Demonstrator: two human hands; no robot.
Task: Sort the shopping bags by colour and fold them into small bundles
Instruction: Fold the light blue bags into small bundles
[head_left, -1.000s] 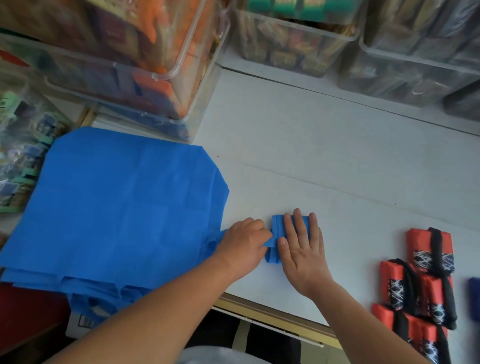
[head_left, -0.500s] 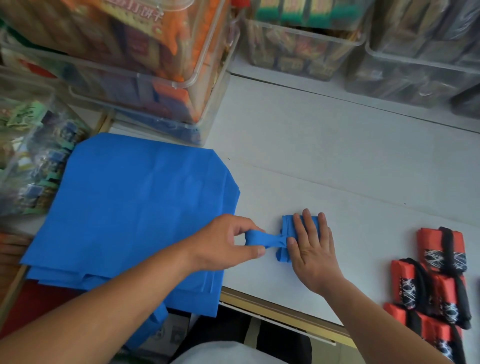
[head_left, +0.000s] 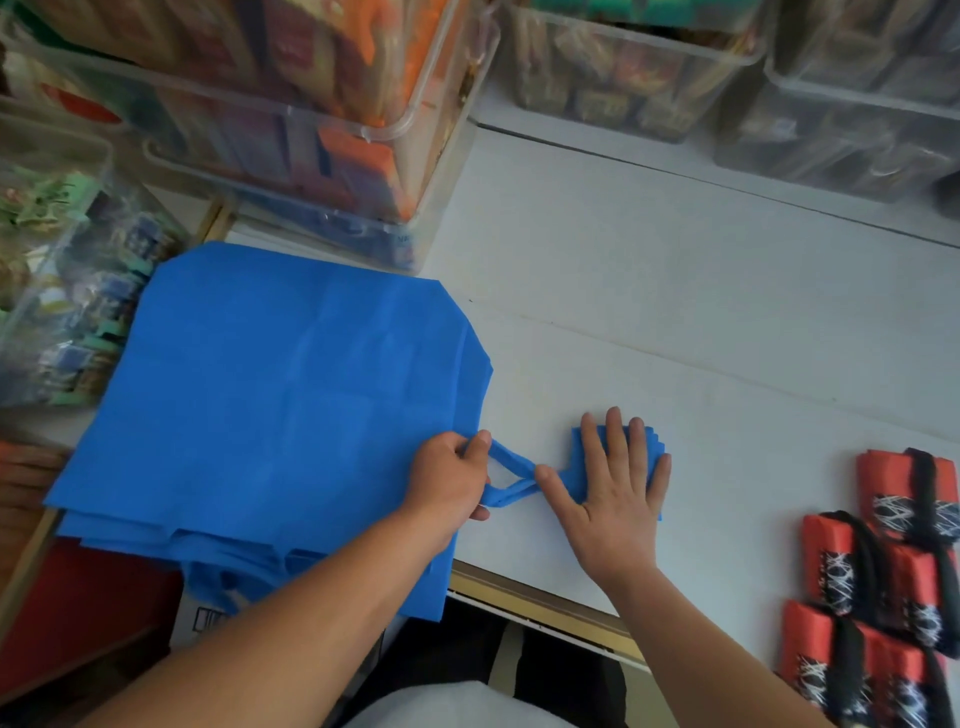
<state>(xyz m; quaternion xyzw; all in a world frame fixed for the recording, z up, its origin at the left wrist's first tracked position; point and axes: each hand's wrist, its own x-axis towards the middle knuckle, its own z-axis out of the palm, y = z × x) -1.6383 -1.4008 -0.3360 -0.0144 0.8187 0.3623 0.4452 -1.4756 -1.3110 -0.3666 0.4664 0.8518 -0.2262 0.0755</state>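
Blue handle loop (head_left: 509, 496) wider now, left hand (head_left: 449, 486) farther from bundle (head_left: 653, 444).

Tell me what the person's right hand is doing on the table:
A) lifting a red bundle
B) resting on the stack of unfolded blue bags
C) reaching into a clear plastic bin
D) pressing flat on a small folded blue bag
D: the right hand lies with straight fingers flat on the folded blue bag, while the left hand grips its handle loop, stretched out sideways.
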